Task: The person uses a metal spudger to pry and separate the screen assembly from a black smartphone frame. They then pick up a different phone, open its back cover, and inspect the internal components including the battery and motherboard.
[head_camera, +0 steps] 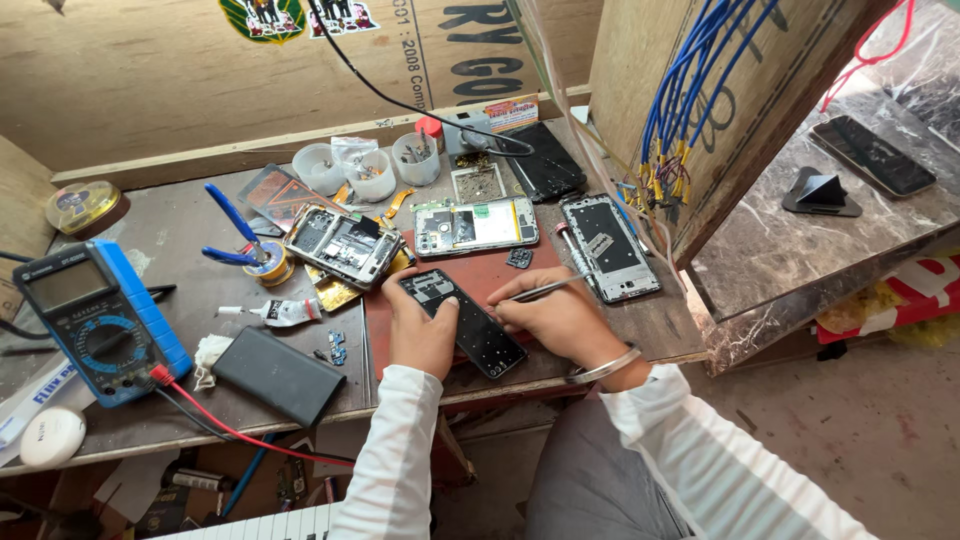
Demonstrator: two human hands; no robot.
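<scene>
Pinning a black opened phone body (463, 322) down on the dull red work mat (385, 325), left hand (420, 335) curled over its near edge, fingers bent onto the frame. Right hand (562, 320) closed in a pen grip on a slim silver metal tool (550, 289), tip pointing away to the right of the phone. Thin metal bangle (603, 367) on the right wrist, white sleeves on both arms.

Crowded all round on the worn grey-brown bench top (180, 235): blue-cased multimeter (95, 320) at the left with a red lead (230, 428) trailing off the front edge, flat black rectangular power bank (280, 375) just beside it, blue-handled tweezers (233, 232) further back. Three more stripped phone frames (475, 226) fanned beyond the mat, small white plastic cups (368, 172) of parts behind them.

Plywood panels (150, 90) walling the back, bundle of blue wires (680, 100) hanging down a slanted board at right. Dark marble-look counter (800, 250) to the right, carrying a black phone (872, 155).
</scene>
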